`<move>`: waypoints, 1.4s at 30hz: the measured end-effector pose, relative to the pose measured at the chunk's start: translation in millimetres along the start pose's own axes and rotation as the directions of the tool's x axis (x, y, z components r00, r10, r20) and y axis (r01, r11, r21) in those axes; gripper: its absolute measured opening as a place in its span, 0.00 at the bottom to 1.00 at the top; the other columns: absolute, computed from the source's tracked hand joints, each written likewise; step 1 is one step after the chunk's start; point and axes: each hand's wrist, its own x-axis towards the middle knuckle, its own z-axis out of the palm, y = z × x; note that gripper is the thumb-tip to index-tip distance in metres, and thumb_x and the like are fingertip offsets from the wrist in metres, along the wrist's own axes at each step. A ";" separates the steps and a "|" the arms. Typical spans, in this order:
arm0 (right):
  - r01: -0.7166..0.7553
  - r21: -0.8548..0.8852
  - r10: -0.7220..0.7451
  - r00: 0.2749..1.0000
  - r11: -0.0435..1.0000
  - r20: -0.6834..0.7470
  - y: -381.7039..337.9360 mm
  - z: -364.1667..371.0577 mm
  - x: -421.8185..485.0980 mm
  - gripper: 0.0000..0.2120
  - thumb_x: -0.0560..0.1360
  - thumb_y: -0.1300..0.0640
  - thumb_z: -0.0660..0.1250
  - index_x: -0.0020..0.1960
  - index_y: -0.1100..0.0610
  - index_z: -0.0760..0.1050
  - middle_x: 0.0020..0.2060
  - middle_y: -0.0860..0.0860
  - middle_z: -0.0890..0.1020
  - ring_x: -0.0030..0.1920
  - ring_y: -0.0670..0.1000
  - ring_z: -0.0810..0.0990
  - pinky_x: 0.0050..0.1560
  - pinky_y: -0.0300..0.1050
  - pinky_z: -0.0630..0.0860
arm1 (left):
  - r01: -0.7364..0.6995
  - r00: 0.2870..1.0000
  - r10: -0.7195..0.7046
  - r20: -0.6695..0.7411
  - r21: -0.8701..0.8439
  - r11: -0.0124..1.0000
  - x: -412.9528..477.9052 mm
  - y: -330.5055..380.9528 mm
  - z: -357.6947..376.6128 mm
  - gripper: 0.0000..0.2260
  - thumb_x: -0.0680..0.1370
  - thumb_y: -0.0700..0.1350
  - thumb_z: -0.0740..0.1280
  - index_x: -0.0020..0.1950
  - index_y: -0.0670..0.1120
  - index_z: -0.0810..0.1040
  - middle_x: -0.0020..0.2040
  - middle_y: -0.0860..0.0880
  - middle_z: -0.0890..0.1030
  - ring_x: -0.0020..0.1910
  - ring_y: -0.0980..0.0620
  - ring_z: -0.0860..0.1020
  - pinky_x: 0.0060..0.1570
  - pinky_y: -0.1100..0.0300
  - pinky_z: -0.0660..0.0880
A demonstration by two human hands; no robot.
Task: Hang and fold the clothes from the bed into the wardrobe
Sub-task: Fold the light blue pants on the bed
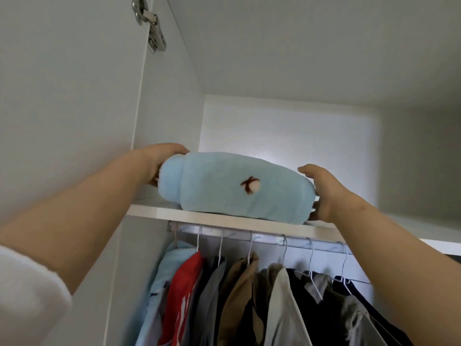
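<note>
One folded blue garment [239,188] lies on the upper shelf [224,217] of the wardrobe [414,151]. Its near face sits right at the shelf's front edge. I cannot tell whether it overhangs.

Open room: there is a wide gap between the garment and the top panel [299,46]. Shelf depth continues behind the garment to the back panel [287,131], and the shelf runs on to the right. On the left, the side wall [172,103] stands close to the garment's end.

Orientation: the long axis runs left to right, parallel with the front edge. A rounded, rolled end points left. A brown stitched cross [250,185] on a white patch faces me.

Hand state:
- My left hand [162,162] cups the rolled end, with fingers curled over the top and the thumb below.
- My right hand [321,193] clamps the opposite end, with the thumb on top and fingers curled against the lower edge.
- Both hands have hold of the garment.

Below the shelf, a rail [267,238] carries wire hangers [310,260] with hung clothes [239,295], well apart from the garment. A hinge [149,23] sits on the open door at upper left. A white sleeve [27,295] covers my left upper arm.

Limits of view:
- The garment's rear side and the shelf surface behind it are hidden.
- Most of the left fingers are behind the rolled end.
- Glare washes out the back panel.
- The hung clothes are cut off at the bottom edge.
</note>
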 end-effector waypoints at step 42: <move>0.357 -0.553 -0.312 0.933 0.753 0.178 36.3 85.9 29.1 0.26 0.78 0.46 0.51 0.75 0.49 0.53 0.57 0.54 0.72 0.52 0.55 0.71 0.51 0.47 0.67 | -0.402 0.805 0.571 0.161 0.856 0.325 -26.2 -52.2 36.2 0.36 0.70 0.57 0.67 0.74 0.60 0.53 0.72 0.54 0.64 0.71 0.48 0.61 0.68 0.51 0.53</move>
